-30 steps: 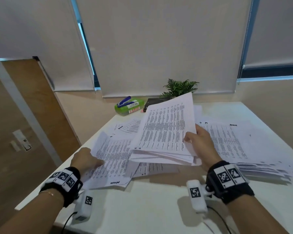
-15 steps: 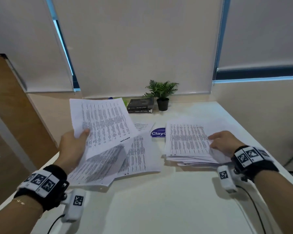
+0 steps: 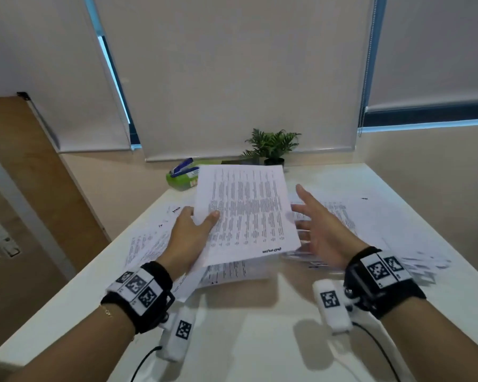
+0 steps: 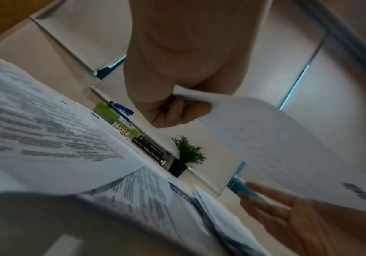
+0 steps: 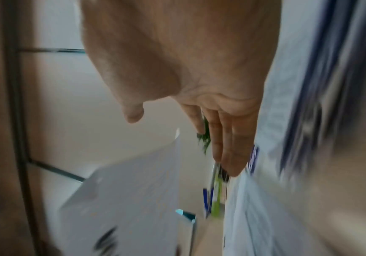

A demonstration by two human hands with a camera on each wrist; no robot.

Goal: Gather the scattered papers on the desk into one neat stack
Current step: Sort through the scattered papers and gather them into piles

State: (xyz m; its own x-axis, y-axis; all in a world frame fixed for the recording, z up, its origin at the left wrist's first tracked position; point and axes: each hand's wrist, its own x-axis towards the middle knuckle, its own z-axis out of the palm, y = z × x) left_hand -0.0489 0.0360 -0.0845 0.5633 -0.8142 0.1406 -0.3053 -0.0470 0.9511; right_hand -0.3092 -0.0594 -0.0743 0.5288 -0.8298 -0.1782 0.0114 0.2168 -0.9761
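The left hand (image 3: 189, 238) pinches 1 white printed sheet of paper (image 3: 246, 213) by its left edge, thumb on top and fingers curled underneath, and holds it raised above the white desk (image 3: 246, 340). The right hand (image 3: 322, 230) hangs beside the sheet's right edge, fingers straight and spread, gripping nothing; whether it touches the sheet I cannot tell. Under and past that hand lies a loose stack of printed papers (image 3: 375, 224), fanned out at its right side. More scattered printed sheets (image 3: 149, 241) lie flat on the desk's left part, under the left wrist. At the far edge sit a green box with a blue stapler on it (image 3: 181, 176), dark books (image 4: 150, 149) and a small green potted plant (image 3: 272, 144).
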